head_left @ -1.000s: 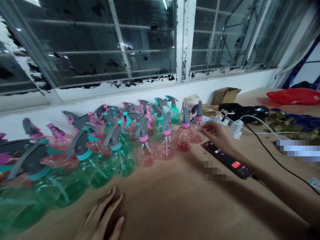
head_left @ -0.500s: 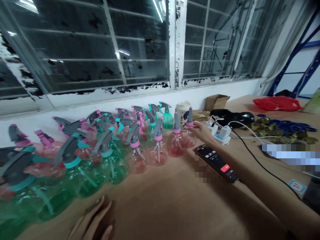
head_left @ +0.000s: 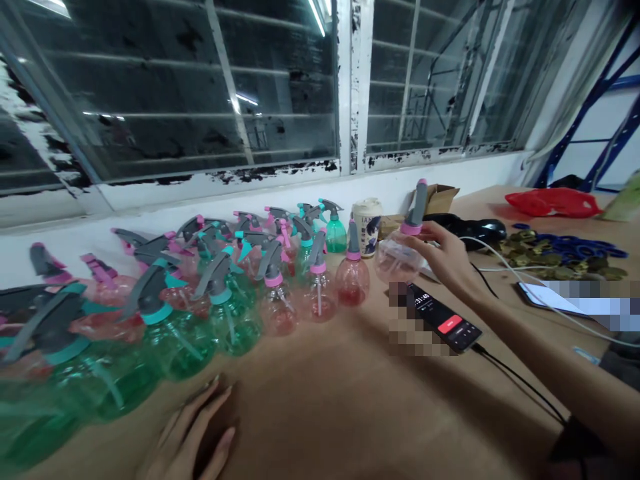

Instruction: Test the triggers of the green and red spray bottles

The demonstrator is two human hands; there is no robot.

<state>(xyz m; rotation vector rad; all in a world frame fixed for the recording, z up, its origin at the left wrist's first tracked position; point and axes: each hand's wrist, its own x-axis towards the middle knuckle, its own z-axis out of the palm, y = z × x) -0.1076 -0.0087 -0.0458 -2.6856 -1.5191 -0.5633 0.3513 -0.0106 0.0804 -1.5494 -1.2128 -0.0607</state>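
Note:
My right hand (head_left: pixel 450 257) grips a clear pink spray bottle (head_left: pixel 397 257) with a grey trigger head and pink collar, lifted off the brown table (head_left: pixel 340 400). My left hand (head_left: pixel 193 440) lies flat on the table near the front edge, fingers stretched out, holding nothing. A crowd of pink and green spray bottles (head_left: pixel 210 293) stands along the wall under the window, to the left of the lifted bottle. The nearest standing one is a pink bottle (head_left: pixel 353 277).
A phone (head_left: pixel 445 323) showing a running timer lies under my right forearm, with a black cable. A paper cup (head_left: pixel 367 223), a cardboard box (head_left: pixel 437 193), a black object (head_left: pixel 475 230), gold and blue small parts (head_left: pixel 560 250) and a red bag (head_left: pixel 550 200) sit at the right.
My right hand reached to the rightmost pink bottle, closed on it and lifted it up off the table. My left hand stayed flat on the table.

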